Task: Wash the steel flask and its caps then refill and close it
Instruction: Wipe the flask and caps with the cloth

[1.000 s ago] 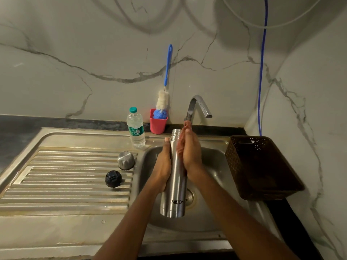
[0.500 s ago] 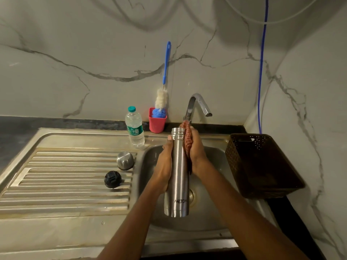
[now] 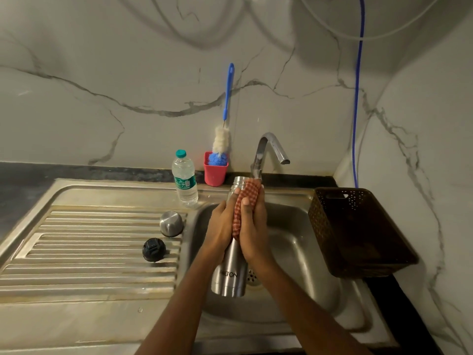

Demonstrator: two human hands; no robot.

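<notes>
Gripping flask [image 3: 229, 274] over sink [image 3: 294, 252], centre frame, with our left hand [image 3: 220, 226]; our right hand [image 3: 253, 234] clamps checked cloth [image 3: 246, 197] round its neck; steel cap [image 3: 171, 224], black cap [image 3: 154, 249] sit left.

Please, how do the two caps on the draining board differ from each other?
The steel cap is shiny and smooth; the black cap is matt, with a moulded part on top. The steel cap looks taller, the black cap lower. The steel cap stands farther back; the black cap is nearer the person. Both are round and rest on the ribbed draining board.
</notes>
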